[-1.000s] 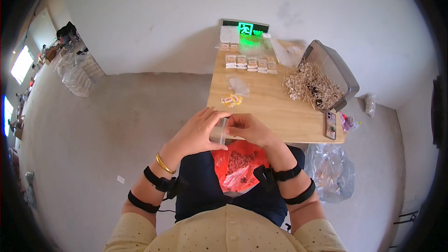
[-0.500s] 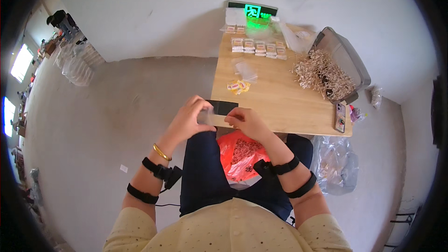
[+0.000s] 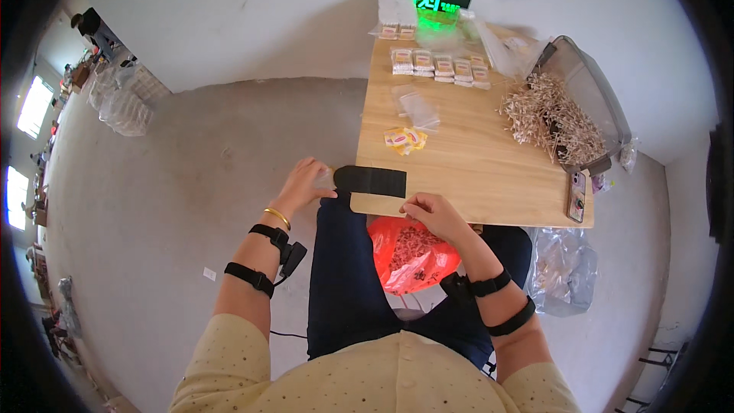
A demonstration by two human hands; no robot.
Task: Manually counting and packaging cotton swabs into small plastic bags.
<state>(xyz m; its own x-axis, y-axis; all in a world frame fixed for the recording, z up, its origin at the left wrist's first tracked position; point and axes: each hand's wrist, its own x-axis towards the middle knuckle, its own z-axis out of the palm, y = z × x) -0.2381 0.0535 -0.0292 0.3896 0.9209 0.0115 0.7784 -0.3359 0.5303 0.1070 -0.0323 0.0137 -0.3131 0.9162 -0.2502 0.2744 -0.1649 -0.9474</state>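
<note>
My left hand (image 3: 300,187) is beside the table's near left corner, its thumb and fingers curled round a small clear plastic bag (image 3: 325,179). Just right of it, a flat black strip (image 3: 372,181) lies on the table and juts past the left edge. Over the table's front edge is my right hand (image 3: 437,219), fingertips pinched together; whatever may be between them is too small to make out. Below it, a red plastic bag (image 3: 417,256) full of short thin sticks sits open between my legs.
On the wooden table (image 3: 466,160) lie yellow paper labels (image 3: 405,139), clear bags (image 3: 418,109) and rows of filled packets (image 3: 443,67). A tipped grey bin (image 3: 592,92) spills a heap of cotton swabs (image 3: 554,122) at the right. A phone (image 3: 577,196) rests near the right corner.
My hands have drawn apart, the left one moving away from the black strip with the clear bag. More of the strip shows. The whole view has shifted slightly.
</note>
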